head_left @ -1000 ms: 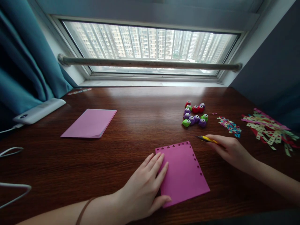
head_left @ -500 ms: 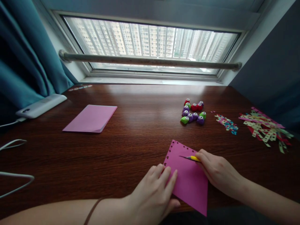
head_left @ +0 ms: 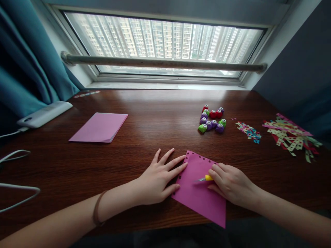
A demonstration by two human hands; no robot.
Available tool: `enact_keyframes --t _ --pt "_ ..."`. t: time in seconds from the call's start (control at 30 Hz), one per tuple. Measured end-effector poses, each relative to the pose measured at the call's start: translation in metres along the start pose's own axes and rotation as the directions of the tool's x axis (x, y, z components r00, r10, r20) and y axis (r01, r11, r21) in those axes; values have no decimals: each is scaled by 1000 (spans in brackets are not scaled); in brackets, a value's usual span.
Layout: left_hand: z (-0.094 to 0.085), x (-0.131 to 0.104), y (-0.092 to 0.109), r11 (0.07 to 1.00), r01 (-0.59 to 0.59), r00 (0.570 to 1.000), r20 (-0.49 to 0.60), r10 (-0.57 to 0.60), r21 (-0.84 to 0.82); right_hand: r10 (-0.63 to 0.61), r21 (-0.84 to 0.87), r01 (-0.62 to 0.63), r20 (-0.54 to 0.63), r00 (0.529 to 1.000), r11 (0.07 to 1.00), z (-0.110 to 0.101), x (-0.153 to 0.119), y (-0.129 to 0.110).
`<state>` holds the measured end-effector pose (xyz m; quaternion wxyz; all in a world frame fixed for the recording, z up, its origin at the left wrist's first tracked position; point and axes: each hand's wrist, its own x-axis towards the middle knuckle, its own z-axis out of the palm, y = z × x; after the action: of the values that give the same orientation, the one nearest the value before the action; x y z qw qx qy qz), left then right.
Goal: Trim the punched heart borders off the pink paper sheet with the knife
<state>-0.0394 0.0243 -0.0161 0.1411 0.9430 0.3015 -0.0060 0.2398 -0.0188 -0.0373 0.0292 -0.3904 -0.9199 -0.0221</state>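
A magenta paper sheet (head_left: 199,193) lies at an angle by the table's front edge, with star- and heart-shaped holes along its upper and left sides. My left hand (head_left: 160,175) is open, fingers spread, with some fingertips and the thumb touching the sheet's left edge. On the opposite side, my right hand (head_left: 230,182) is closed around a craft knife (head_left: 209,177) with a yellow collar. Its blade points left above the middle of the sheet; whether the tip touches the paper I cannot tell. Most of the knife's handle is hidden in the hand.
Several small red, green and purple punches (head_left: 213,123) stand farther back. Right of them lie tiny paper cut-outs (head_left: 248,131) and punched paper strips (head_left: 291,134). A pink paper stack (head_left: 99,127), a white power bank (head_left: 45,114) and a white cable (head_left: 20,187) lie left.
My left hand has moved up and left from the sheet's lower part to its left edge, spreading its fingers. My right hand has shifted the knife slightly down and left.
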Motion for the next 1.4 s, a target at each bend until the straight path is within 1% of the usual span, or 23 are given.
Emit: enact_keyframes --t 0.1,0.17,0.23,0.43,0.6,0.7,0.8,0.87,0.93,1.0,1.03,1.17,1.3,1.4 --pt "-1 0 1 1000 5 1000 -7 -5 -21 -1 -13 0 -8 1000 1000 0 0 0" --pt "1 -1 2 999 11 999 -34 -12 -35 5 -20 -5 -25 1000 1000 1 0 -1" --pt "3 -2 4 999 22 998 -56 -25 -44 13 -18 -13 -44 999 1000 2 0 -1" --pt "12 0 9 1000 25 997 -72 -26 -14 27 -7 -28 -85 996 1000 2 -1 -3" --pt "19 5 6 999 36 984 -174 -33 19 21 -1 -21 -121 992 1000 -1 0 -5" --pt "19 7 -1 1000 -12 966 -257 7 -21 20 -9 -21 -111 994 1000 -1 0 -4" --pt "15 6 -10 990 -86 948 -315 46 -112 16 -28 -20 -109 994 999 -2 0 -4" --pt "11 4 -14 971 -160 949 -297 101 -180 15 -35 -19 -112 994 999 -2 0 -4" --pt "7 2 -15 945 -226 956 -239 169 -236 15 -32 -19 -112 994 999 -2 0 -4" --pt "5 1 -15 927 -245 963 -183 198 -286 12 -31 -16 -109 994 999 -1 0 -4" --pt "5 1 -15 921 -237 967 -170 191 -310 12 -32 -16 -108 994 999 -1 0 -4" --pt "11 5 -15 910 -198 972 -193 134 -365 20 -16 -21 -95 995 1000 1 -1 -3" --pt "15 9 -17 894 -212 962 -243 122 -394 31 17 -30 -67 997 999 2 -1 -3" --pt "14 10 -19 881 -220 960 -252 120 -418 39 16 -38 -61 997 999 2 -2 -3"
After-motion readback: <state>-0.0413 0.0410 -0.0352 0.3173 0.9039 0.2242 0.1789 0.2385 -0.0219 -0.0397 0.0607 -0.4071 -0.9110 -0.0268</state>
